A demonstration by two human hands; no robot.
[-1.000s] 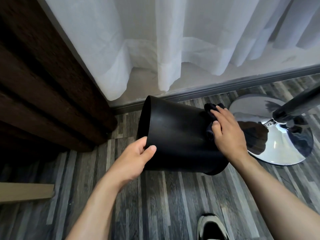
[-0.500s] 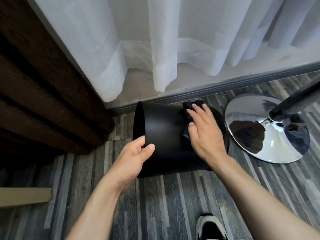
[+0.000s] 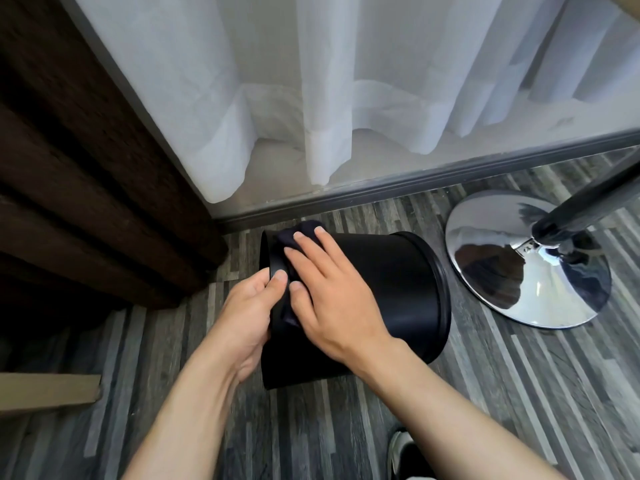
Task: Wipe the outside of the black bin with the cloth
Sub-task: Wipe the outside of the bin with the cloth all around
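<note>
The black bin (image 3: 391, 285) lies tipped on its side on the floor, its open mouth to the left and its base to the right. My left hand (image 3: 247, 313) grips the rim at the mouth, thumb on the outside. My right hand (image 3: 329, 299) lies flat on the bin's upper wall near the mouth and presses a dark cloth (image 3: 289, 237) against it. Most of the cloth is hidden under the palm; a fold shows above the fingertips and another below the thumb.
A chrome round stool base (image 3: 502, 289) with a black post (image 3: 588, 206) stands right of the bin. White curtains (image 3: 329, 81) hang behind, a dark brown drape (image 3: 86, 168) at left. A cardboard piece (image 3: 48, 393) lies at lower left, my shoe (image 3: 407, 455) below.
My right hand has slid the cloth leftward along the bin wall, from the base end to the mouth end. The left hand has kept its hold on the rim.
</note>
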